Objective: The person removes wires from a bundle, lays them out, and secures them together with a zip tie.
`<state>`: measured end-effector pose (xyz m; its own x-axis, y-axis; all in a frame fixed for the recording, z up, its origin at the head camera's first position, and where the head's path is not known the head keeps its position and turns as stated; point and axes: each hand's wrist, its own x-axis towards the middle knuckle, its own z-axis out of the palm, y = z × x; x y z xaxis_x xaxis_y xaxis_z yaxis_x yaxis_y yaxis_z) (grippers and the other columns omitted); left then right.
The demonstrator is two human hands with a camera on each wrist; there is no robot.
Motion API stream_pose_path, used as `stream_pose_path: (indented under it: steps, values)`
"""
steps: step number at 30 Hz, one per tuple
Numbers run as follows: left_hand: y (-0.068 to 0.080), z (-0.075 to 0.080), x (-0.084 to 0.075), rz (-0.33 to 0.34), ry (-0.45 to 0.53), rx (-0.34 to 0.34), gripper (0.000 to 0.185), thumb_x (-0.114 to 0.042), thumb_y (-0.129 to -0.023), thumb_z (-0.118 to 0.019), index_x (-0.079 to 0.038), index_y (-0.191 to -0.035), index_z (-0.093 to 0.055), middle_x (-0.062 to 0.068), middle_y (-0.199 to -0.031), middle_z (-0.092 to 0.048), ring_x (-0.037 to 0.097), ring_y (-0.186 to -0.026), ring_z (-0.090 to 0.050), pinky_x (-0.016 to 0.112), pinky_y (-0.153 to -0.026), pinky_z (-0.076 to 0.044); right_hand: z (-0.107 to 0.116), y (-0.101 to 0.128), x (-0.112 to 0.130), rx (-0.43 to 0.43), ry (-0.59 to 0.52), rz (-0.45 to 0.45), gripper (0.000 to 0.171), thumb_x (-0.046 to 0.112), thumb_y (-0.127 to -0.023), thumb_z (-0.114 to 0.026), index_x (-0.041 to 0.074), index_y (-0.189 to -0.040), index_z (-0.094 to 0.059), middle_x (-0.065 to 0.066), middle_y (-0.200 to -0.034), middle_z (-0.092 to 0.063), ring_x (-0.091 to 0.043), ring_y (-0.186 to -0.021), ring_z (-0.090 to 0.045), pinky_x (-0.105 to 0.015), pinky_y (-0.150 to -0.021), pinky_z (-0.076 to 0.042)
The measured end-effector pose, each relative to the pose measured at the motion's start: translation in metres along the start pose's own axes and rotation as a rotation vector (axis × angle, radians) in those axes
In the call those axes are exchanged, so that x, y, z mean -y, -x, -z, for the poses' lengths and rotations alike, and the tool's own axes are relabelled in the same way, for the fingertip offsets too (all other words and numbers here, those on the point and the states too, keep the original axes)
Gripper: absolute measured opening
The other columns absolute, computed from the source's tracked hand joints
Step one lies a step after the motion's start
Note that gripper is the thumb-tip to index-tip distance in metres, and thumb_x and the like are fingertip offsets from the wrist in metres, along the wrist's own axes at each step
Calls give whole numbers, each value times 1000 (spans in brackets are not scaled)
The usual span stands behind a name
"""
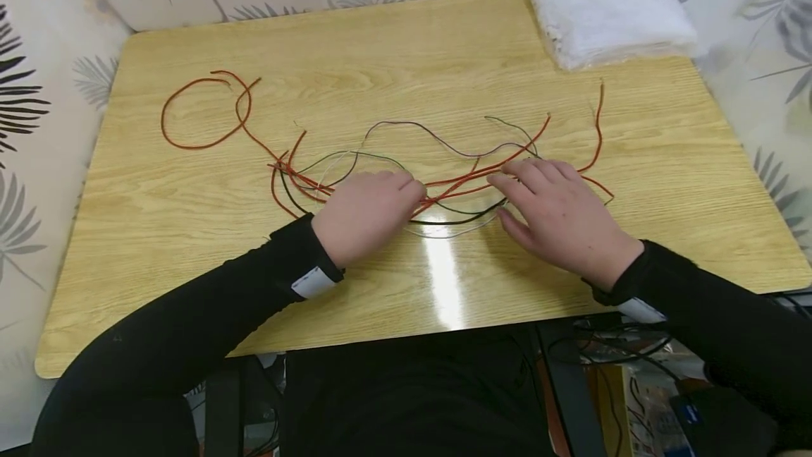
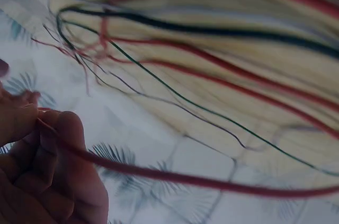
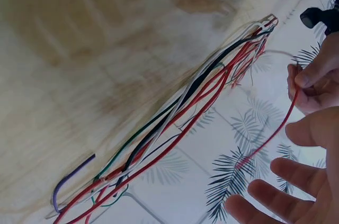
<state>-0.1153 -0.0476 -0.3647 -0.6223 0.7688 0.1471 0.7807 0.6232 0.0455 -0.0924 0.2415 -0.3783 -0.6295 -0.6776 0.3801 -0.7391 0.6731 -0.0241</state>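
My left hand (image 1: 371, 214) is over the left part of a loose bundle of thin wires. In the left wrist view, that hand (image 2: 45, 155) pinches a red wire (image 2: 212, 184) between thumb and finger. The right wrist view also shows the pinched red wire (image 3: 286, 115). To the right, my right hand (image 1: 564, 214) lies over the bundle's other end, thumb apart from the fingers. Its fingers (image 3: 296, 166) look spread and loose in the right wrist view, with nothing gripped. Black, green, white and purple wires (image 1: 438, 136) run among the red ones.
A longer red wire (image 1: 190, 147) curls into a loop at the table's left. At the back right corner is a clear plastic packet (image 1: 609, 13) with white contents. The wooden table (image 1: 380, 55) meets leaf-patterned walls; cables (image 1: 628, 351) hang below its front right edge.
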Motion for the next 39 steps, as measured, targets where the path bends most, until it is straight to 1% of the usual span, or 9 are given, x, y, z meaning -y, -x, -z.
stream_pose_path:
  steps: [4, 9, 13, 17, 20, 25, 31, 35, 39]
  values:
    - [-9, -8, -16, -35, 4, 34, 7, -10, -100, -56, -11, -100, -64, -1, -88, -61, 14, -72, -57, 30, -61, -49, -2, -3, -1, -12, 16, 22, 42, 12, -88, -68, 3, -129, -61, -17, -113, -58, -36, -101, -54, -52, -89, -44]
    - [-17, -11, -27, -75, 8, 49, 9, -7, -101, -53, -11, -103, -62, -1, -93, -59, 12, -76, -55, 29, -64, -48, -3, -5, -2, 54, 58, 74, 27, 14, -93, -68, 7, -119, -66, -10, -97, -55, -32, -88, -49, -46, -81, -43]
    - [-19, -13, -28, -66, 32, 50, 11, -5, -101, -52, -10, -107, -60, 0, -96, -60, 13, -79, -56, 29, -67, -49, -3, -5, -3, 65, 83, 98, 15, 13, -93, -68, 7, -106, -68, -7, -86, -47, -30, -79, -43, -43, -73, -39]
    - [-15, -15, -18, -10, 82, 113, 18, -6, -101, -53, -11, -116, -61, -1, -103, -65, 15, -86, -62, 32, -76, -50, -1, -2, -9, 24, 76, 77, 13, 8, -89, -71, 7, -101, -67, -7, -83, -47, -30, -77, -44, -44, -72, -39]
    - [-6, -17, -3, 29, 72, 140, 19, -10, -102, -53, -12, -119, -62, 0, -103, -68, 18, -89, -63, 35, -80, -50, 1, -1, -17, 7, 71, 47, 14, 7, -88, -71, 8, -102, -68, -8, -83, -48, -30, -77, -45, -44, -71, -39]
    - [19, -14, 32, 85, 22, 104, 13, -12, -102, -54, -11, -110, -64, 3, -95, -67, 21, -86, -62, 38, -77, -46, 3, 4, -34, 18, 79, -6, 13, 7, -88, -72, 8, -102, -70, -9, -83, -49, -31, -77, -46, -45, -71, -39]
    - [54, -11, 69, 181, -53, 97, 14, -11, -98, -62, -9, -112, -66, 7, -101, -69, 28, -98, -63, 44, -86, -45, 5, 14, -56, 90, 127, -99, 16, 8, -87, -75, 8, -102, -70, -10, -84, -47, -32, -76, -43, -44, -68, -34]
    - [76, -10, 82, 229, -83, 93, 15, -10, -96, -64, -9, -110, -69, 7, -103, -70, 30, -100, -63, 46, -90, -44, 5, 22, -69, 168, 140, -184, 21, 9, -87, -75, 7, -109, -72, -11, -86, -48, -32, -77, -41, -44, -70, -34]
    - [91, -9, 88, 275, -76, 63, 11, -13, -95, -67, -10, -104, -73, 6, -100, -71, 31, -99, -63, 47, -90, -44, 4, 29, -79, 226, 149, -244, 28, 9, -88, -74, 7, -116, -71, -13, -90, -50, -33, -79, -43, -46, -72, -36]
